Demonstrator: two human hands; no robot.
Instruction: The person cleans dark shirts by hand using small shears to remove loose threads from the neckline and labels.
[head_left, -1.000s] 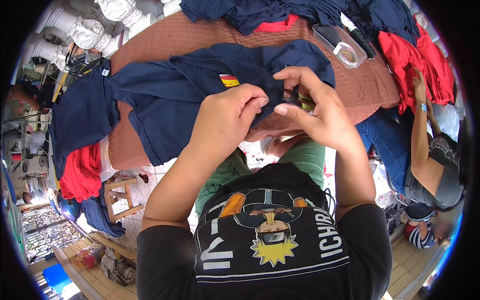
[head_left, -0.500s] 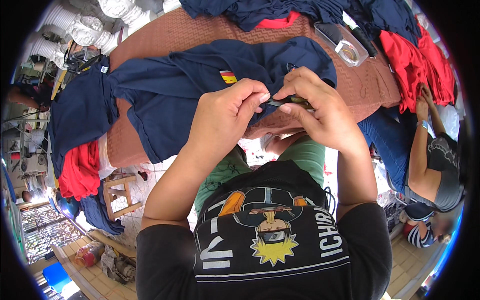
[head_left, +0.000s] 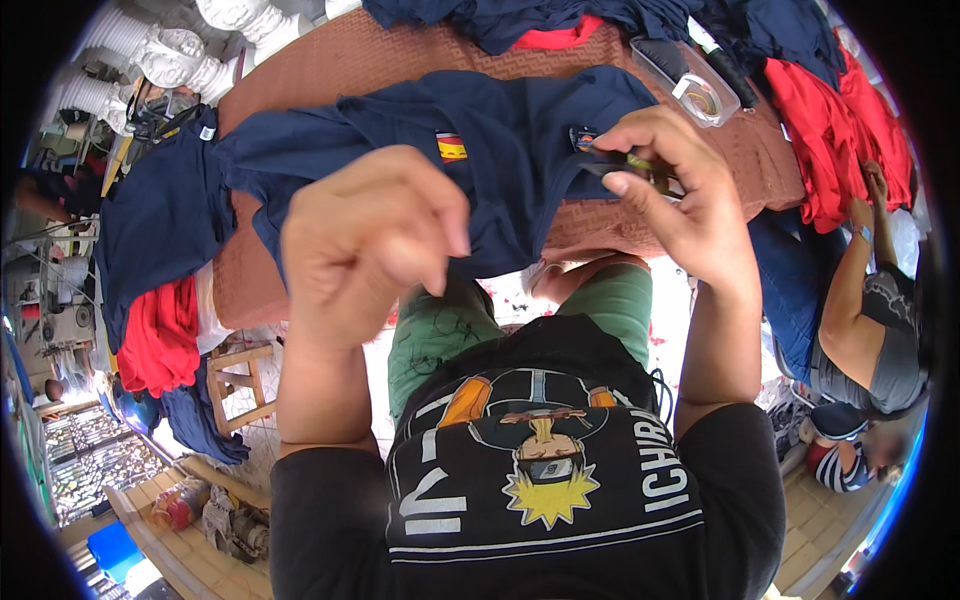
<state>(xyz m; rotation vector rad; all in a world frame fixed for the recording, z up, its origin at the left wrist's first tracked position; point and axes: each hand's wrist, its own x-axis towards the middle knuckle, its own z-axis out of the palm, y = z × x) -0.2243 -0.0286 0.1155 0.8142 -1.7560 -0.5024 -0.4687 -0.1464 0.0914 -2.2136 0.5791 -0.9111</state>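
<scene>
A navy blue garment (head_left: 400, 115) lies across the table and hangs over its near edge. It bears a red-and-yellow flag patch (head_left: 452, 147) and a small dark patch (head_left: 582, 139). My right hand (head_left: 690, 195) is closed around a small pair of snips (head_left: 640, 165), their blades pointing left near the dark patch and their handle partly hidden by the fingers. My left hand (head_left: 370, 235) is raised in front of the garment, its fingers curled together and slightly blurred. Whatever its fingertips may hold is too small to make out.
A brown patterned cloth (head_left: 290, 80) covers the table. At the far right stands a clear plastic box (head_left: 690, 85) beside a dark spool (head_left: 730, 80). Red garments (head_left: 815, 130) hang at the right, where another person's hands (head_left: 868, 195) touch them. A wooden stool (head_left: 240, 390) stands at left.
My left hand has drawn away from the snips, toward the left and nearer to me. My right hand has shifted slightly right and up, still gripping the snips.
</scene>
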